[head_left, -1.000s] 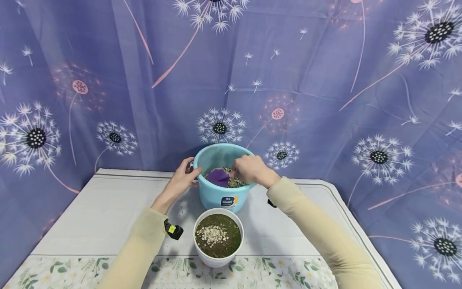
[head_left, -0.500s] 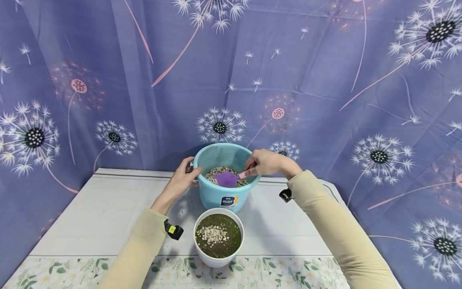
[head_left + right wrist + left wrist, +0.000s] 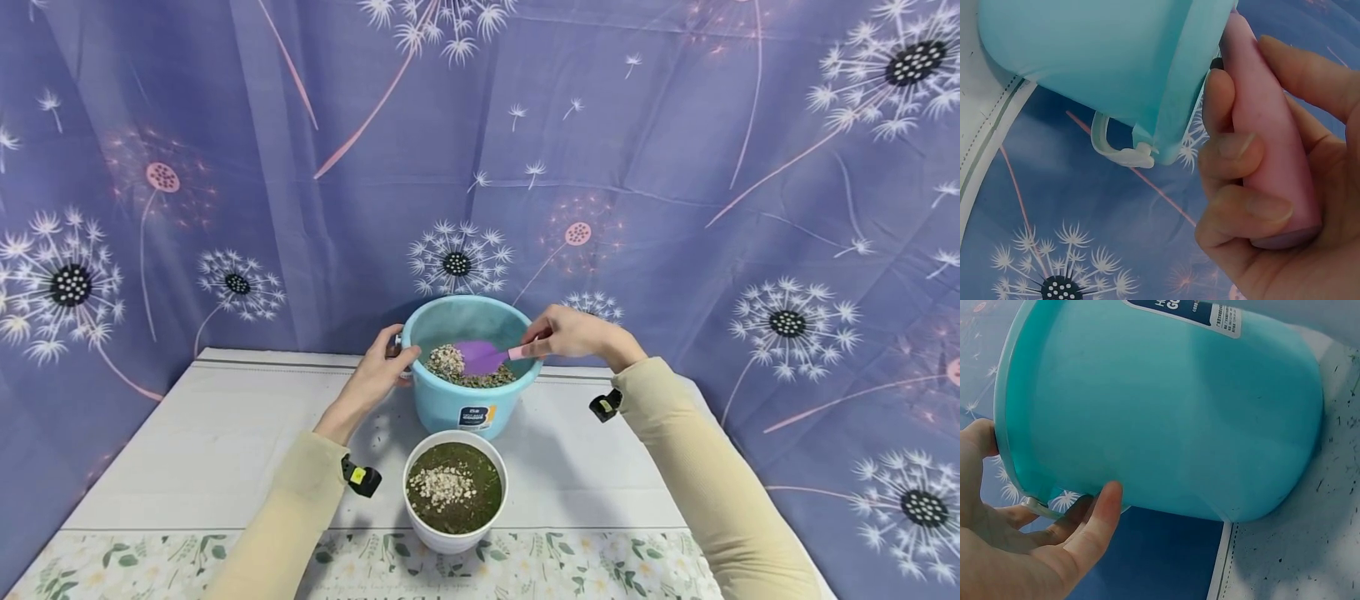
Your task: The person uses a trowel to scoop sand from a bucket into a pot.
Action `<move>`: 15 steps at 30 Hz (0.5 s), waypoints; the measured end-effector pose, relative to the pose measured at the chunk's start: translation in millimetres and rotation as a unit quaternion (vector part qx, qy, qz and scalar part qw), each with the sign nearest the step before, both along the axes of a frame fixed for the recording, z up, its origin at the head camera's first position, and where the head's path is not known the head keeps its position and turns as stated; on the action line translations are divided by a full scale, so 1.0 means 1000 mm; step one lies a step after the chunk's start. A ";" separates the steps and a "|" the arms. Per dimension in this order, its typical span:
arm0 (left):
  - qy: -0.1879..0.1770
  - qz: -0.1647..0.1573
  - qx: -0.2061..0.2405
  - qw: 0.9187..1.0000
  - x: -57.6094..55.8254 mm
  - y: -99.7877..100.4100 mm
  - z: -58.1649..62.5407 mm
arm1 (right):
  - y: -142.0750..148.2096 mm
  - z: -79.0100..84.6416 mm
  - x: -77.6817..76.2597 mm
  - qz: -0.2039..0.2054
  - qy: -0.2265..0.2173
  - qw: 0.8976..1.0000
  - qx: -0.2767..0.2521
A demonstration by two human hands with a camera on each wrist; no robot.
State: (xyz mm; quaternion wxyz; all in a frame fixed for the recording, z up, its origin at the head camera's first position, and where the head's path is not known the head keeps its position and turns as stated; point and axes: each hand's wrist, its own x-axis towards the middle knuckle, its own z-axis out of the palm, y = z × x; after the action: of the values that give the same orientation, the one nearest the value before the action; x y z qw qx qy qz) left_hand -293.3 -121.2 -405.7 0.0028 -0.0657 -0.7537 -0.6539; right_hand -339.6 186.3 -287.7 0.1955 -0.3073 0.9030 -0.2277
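Observation:
In the head view, my left hand (image 3: pixel 372 379) grips the left rim of a light blue bucket (image 3: pixel 450 408), thumb over the edge. The left wrist view shows its fingers (image 3: pixel 1097 519) against the outer wall near the handle joint. My right hand (image 3: pixel 581 335) holds a small trowel by its pink handle (image 3: pixel 1272 131), fingers curled round it. The trowel's purple blade (image 3: pixel 482 358) is inside the bucket, above speckled grains (image 3: pixel 487 381). A pale heap of grains (image 3: pixel 446 360) shows at the blade's left end. The blade is hidden in the right wrist view.
In front of the bucket stands a white pot (image 3: pixel 452 543) of dark soil (image 3: pixel 476 500), with pale granules (image 3: pixel 442 487) on top. The white table (image 3: pixel 262 450) has a floral strip (image 3: pixel 585 567) along its front. A dandelion-print curtain (image 3: pixel 337 233) hangs close behind the bucket.
My right hand has drawn back up and right from inside the bucket, lifting the trowel out of the grains. The left hand and the pot stay in place.

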 end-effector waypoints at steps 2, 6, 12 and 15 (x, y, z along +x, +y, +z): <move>-0.004 0.000 -0.002 1.000 0.001 -0.001 0.000 | 0.001 -0.001 -0.001 -0.002 0.000 1.000 -0.006; -0.007 -0.002 0.002 1.000 0.003 -0.004 0.002 | 0.002 -0.005 -0.001 -0.004 0.011 1.000 -0.014; -0.011 0.003 -0.001 1.000 0.002 -0.005 0.001 | 0.007 -0.008 0.004 -0.029 0.025 0.999 -0.035; -0.009 0.001 -0.002 1.000 0.001 -0.004 0.001 | 0.011 -0.009 0.008 -0.050 0.034 0.997 -0.046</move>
State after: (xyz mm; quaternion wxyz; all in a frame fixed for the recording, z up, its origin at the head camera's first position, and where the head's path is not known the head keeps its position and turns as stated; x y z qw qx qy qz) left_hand -292.4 -124.7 -405.0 -0.0035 -0.0594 -0.7548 -0.6533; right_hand -331.6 197.4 -296.9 0.1393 -0.2783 0.9119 -0.2676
